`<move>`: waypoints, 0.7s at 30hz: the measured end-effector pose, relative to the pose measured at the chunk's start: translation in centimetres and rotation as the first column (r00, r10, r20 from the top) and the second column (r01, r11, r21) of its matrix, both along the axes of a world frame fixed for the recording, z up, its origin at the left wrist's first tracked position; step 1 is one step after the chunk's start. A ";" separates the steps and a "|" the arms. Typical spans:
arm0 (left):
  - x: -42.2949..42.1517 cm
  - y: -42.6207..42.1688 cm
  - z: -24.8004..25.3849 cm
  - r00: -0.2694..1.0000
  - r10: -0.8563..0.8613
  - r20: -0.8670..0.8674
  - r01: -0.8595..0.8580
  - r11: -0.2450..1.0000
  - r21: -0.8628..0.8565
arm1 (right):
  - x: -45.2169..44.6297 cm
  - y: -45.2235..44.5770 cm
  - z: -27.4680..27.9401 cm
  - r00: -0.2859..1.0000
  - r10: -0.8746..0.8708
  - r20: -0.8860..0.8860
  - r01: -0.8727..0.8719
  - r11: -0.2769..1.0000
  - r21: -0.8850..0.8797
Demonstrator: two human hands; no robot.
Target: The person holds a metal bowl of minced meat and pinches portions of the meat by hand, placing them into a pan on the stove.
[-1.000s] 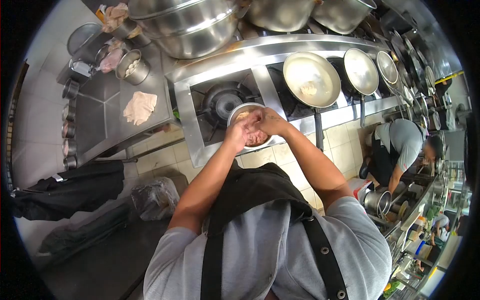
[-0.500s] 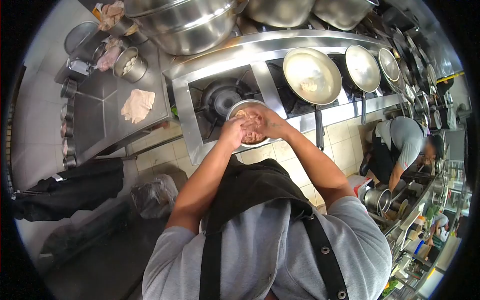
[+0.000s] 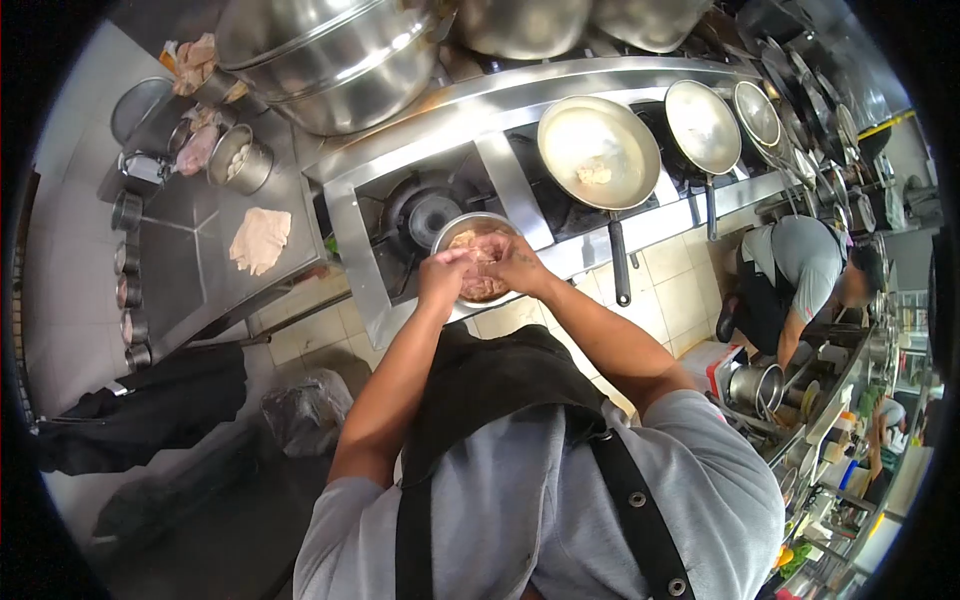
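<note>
A round metal bowl [image 3: 468,222] rests at the front of the stove and holds pieces of reddish-brown meat [image 3: 484,289]. Both hands are over it. My left hand [image 3: 446,276] comes in at the left rim, its fingers closed on some of the meat. From the right side, my right hand [image 3: 514,265] also has bent fingers around the meat, close to the left fingertips. The fingers partly cover the pieces, so their exact shape is hidden. Just behind the bowl lies an unlit-looking black burner [image 3: 433,217].
Right of the burner sit a large frying pan [image 3: 610,140] with a pale lump in it and a smaller pan [image 3: 702,125]; their handles stick out forward. A pale flat piece of food [image 3: 260,240] lies on the steel counter [image 3: 185,245]. A co-worker [image 3: 800,265] bends down at right.
The view has shifted slightly, moving the stove left in the picture. My hands stay at the bowl; their fingers have moved farther apart over the meat.
</note>
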State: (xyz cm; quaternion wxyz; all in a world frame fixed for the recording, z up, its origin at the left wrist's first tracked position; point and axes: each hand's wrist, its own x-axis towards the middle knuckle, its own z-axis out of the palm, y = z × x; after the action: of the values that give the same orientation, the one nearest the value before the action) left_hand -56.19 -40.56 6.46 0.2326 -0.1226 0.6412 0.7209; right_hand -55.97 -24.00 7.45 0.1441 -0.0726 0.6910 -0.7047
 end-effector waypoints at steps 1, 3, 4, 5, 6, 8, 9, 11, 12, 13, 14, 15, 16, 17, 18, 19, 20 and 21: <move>0.1 0.1 1.8 1.000 0.001 0.016 0.000 0.999 -0.038 | -0.2 0.3 0.0 0.990 -0.021 0.141 0.028 0.998 -0.048; 0.4 0.0 3.0 0.998 0.063 -0.001 -0.063 0.996 -0.062 | -0.6 1.3 1.1 0.972 -0.084 0.220 0.115 0.985 -0.131; 0.4 -0.3 3.2 0.998 0.061 -0.005 -0.061 0.996 -0.061 | -0.9 2.4 4.1 0.953 -0.113 0.281 0.158 0.977 -0.143; 0.3 -0.7 3.5 0.996 0.086 -0.012 -0.086 0.995 -0.055 | -2.3 4.3 3.9 0.962 -0.143 0.231 0.178 0.974 -0.140; 0.1 -1.1 3.7 0.994 0.109 -0.020 -0.110 0.993 -0.048 | -3.6 6.4 3.1 0.965 -0.224 0.135 0.239 0.965 -0.106; 0.4 -1.9 2.8 0.995 0.097 -0.030 -0.099 0.992 -0.081 | -6.0 10.2 5.3 0.897 -0.409 -0.164 0.440 0.809 0.389; 0.6 -2.1 2.4 0.997 0.065 -0.040 -0.069 0.989 -0.128 | -7.6 12.2 4.3 0.805 -0.430 -0.408 0.590 0.653 0.475; 1.1 -2.0 2.1 0.996 0.017 -0.086 -0.039 0.965 -0.258 | -11.0 15.9 1.9 0.843 -0.306 -0.442 0.537 0.517 0.667; 1.0 -1.7 2.0 0.996 0.020 -0.088 -0.042 0.965 -0.260 | -12.2 16.7 1.3 0.843 -0.304 -0.443 0.537 0.520 0.665; 1.1 -1.6 1.7 0.993 -0.031 -0.114 -0.010 0.941 -0.337 | -13.2 17.3 0.3 0.876 -0.269 -0.401 0.483 0.487 0.728; 1.4 -1.8 1.2 0.988 -0.080 -0.131 0.019 0.910 -0.415 | -14.1 17.6 -0.8 0.907 -0.233 -0.351 0.420 0.454 0.786; 1.2 -2.5 -0.8 0.969 -0.181 -0.168 0.080 0.875 -0.477 | -15.3 18.5 -2.7 0.898 -0.220 -0.382 0.441 0.474 0.762; 1.4 -2.6 0.0 0.974 -0.169 -0.150 0.076 0.871 -0.485 | -15.4 18.0 -3.0 0.889 -0.207 -0.408 0.455 0.497 0.739; 1.7 -2.5 0.7 0.972 -0.150 -0.183 0.050 0.886 -0.461 | -15.4 17.9 -3.2 0.871 -0.198 -0.450 0.489 0.448 0.749; 1.8 -2.4 1.6 0.967 -0.131 -0.218 0.024 0.899 -0.437 | -15.0 17.4 -2.3 0.869 -0.210 -0.448 0.492 0.458 0.740; 1.7 -2.5 2.0 0.971 -0.117 -0.208 0.021 0.911 -0.412 | -14.7 17.0 -1.4 0.875 -0.186 -0.448 0.481 0.446 0.755; 1.7 -2.6 1.9 0.974 -0.109 -0.199 0.017 0.909 -0.416 | -14.3 16.6 -0.4 0.878 -0.163 -0.451 0.475 0.429 0.769; 1.5 -2.7 1.9 0.977 -0.084 -0.196 0.000 0.919 -0.393 | -13.5 15.6 1.0 0.880 -0.160 -0.447 0.470 0.434 0.769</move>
State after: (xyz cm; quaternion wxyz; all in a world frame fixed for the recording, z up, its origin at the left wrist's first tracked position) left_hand -54.66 -43.21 8.34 0.1505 -0.0762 0.7954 0.5821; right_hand -69.44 -8.44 8.47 -0.0849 0.0323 0.9616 -0.2589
